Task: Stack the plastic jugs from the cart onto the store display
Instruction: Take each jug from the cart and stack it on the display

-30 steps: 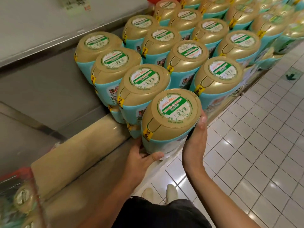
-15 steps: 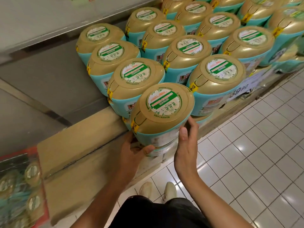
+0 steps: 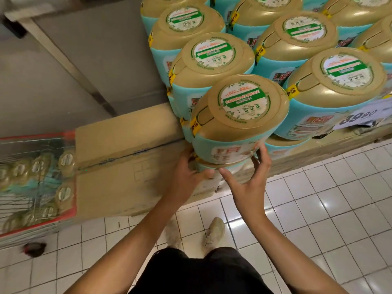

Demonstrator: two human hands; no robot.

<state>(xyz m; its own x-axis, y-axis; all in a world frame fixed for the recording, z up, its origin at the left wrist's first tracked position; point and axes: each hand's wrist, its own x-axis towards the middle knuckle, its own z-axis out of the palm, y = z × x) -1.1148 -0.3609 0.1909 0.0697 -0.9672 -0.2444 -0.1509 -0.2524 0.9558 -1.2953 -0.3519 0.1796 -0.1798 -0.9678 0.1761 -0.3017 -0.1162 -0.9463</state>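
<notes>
From the head camera, looking down, the front jug [image 3: 239, 115] sits on the near corner of the display [image 3: 127, 141], on top of another jug [image 3: 212, 166], and it leans a little toward the person. It has a gold top with a round green and white sticker, and a blue wrap around its body. More jugs [image 3: 212, 58] stand close behind it and to its right, packed side by side. The left hand [image 3: 186, 177] is low on the jug's left side, with the thumb across the front and the fingers curled around the side, out of sight. The right hand [image 3: 248, 183] is spread wide, and only its fingertips [image 3: 263, 149] touch the jug's low right edge. Far to the left, the cart [image 3: 42, 134] has more jugs [image 3: 65, 160] in it, but they look blurry. A price sign [image 3: 360, 115] hangs on the right, above the white floor tiles [image 3: 318, 209]. The jug looks big and full, so it is probably heavy. Its plastic looks hard, but the shiny wrap may be slippery. Two hands low on the sides seem the safest hold. The gold top seems to have a handle shape on its left, which might work for one hand.
</notes>
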